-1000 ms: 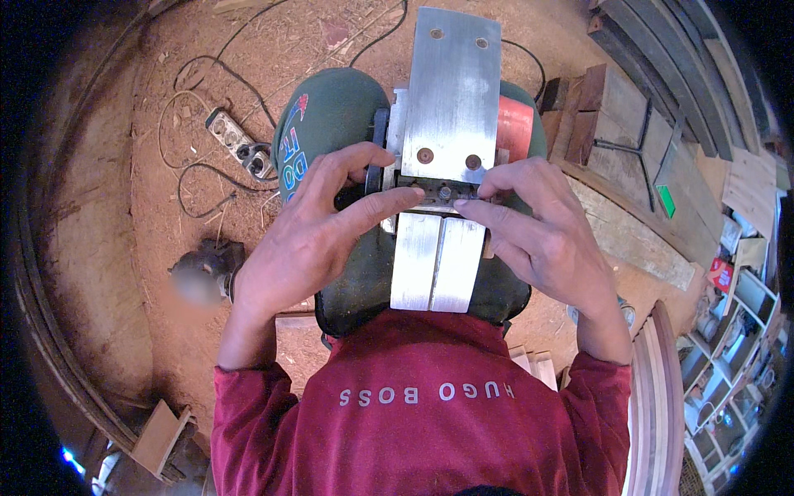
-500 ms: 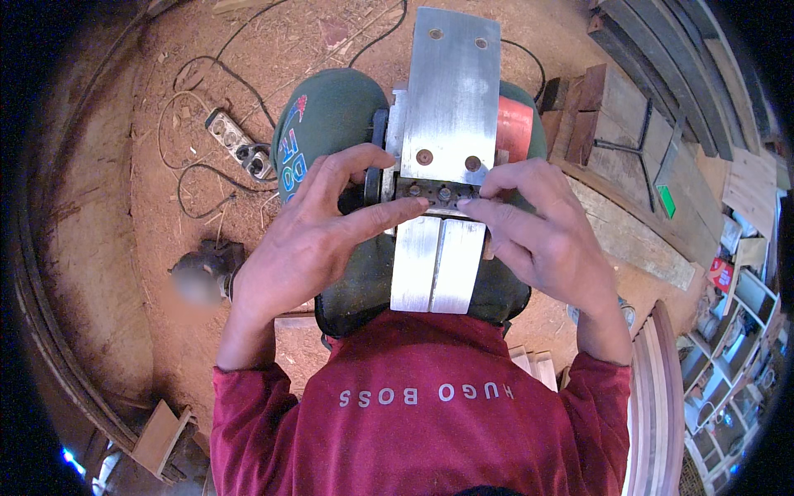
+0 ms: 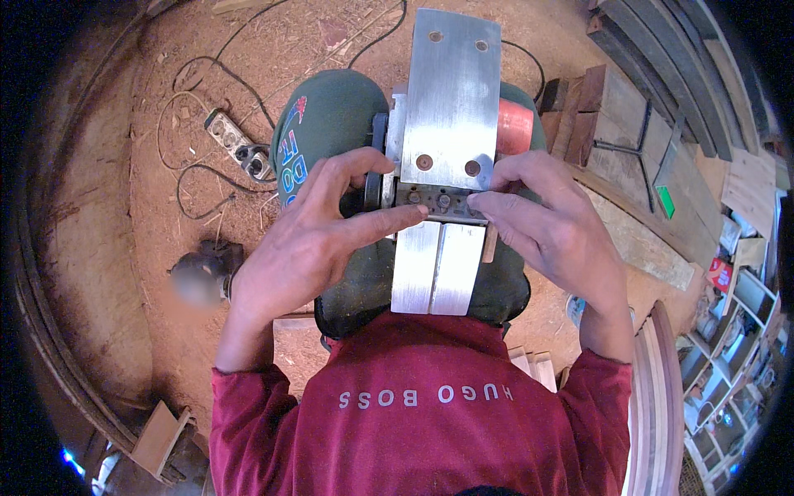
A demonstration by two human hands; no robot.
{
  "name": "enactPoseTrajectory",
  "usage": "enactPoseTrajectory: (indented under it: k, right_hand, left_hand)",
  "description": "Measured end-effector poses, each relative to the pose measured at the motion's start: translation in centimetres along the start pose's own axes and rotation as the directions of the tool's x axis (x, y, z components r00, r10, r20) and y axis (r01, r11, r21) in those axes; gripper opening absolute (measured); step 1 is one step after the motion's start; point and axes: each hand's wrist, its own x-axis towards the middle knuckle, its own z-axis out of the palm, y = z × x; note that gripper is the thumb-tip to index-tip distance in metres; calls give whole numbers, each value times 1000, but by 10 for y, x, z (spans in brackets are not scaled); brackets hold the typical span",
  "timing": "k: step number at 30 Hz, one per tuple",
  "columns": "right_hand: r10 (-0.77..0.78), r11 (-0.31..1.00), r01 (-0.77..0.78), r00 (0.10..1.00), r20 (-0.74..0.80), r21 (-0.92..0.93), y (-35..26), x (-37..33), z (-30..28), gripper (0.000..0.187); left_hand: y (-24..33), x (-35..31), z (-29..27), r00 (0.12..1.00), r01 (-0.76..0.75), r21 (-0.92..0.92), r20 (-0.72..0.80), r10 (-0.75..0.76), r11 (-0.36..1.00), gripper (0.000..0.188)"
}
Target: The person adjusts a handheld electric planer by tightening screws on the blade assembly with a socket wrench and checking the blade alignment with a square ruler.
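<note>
An electric hand planer (image 3: 452,99) lies upside down across my lap, its bare metal sole facing up. In the gap between the long plate and the shorter grooved plate (image 3: 437,269) sits the cutter block (image 3: 444,201), with several bolt heads along it. My left hand (image 3: 310,236) grips the planer's left side, its thumb pressed on the cutter block's near edge and its fingers curled by the dark side cover. At the block's right end, my right hand (image 3: 550,219) has thumb and fingertips closed together. Whatever lies under those fingertips is hidden.
On the dusty floor to the left are a power strip (image 3: 238,145) with cables and a dark power tool (image 3: 203,273). To the right lie wooden boards (image 3: 633,124) with a dark metal T-shaped piece (image 3: 641,149). Shelving with clutter (image 3: 736,364) stands at the far right.
My right fingertips have shifted slightly right along the cutter block, uncovering more of its right end. The left hand stays almost in place.
</note>
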Motion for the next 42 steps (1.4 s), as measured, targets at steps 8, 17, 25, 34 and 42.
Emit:
enactPoseTrajectory:
  k: [8, 17, 25, 34, 42]
  right_hand:
    - [14, 998, -12, 999, 38, -61, -7, 3, 0, 20]
    - [14, 993, -12, 1000, 18, -114, -11, 5, 3, 13]
    - [23, 991, -19, 999, 33, -131, -11, 5, 1, 12]
    - [-24, 976, 37, 998, 62, -217, -25, 22, -4, 15]
    - [-128, 973, 153, 981, 149, -173, -18, 48, 12, 12]
  left_hand:
    - [-6, 0, 0, 999, -48, 34, 4, 48, 998, 56]
    - [-4, 0, -1, 999, -51, 54, 13, 50, 997, 55]
    - [-3, 0, -2, 999, -51, 57, 11, 50, 997, 62]
    - [1, 0, 0, 999, -50, 69, -4, 50, 996, 65]
    - [7, -6, 2, 1000, -22, 124, -3, 22, 992, 60]
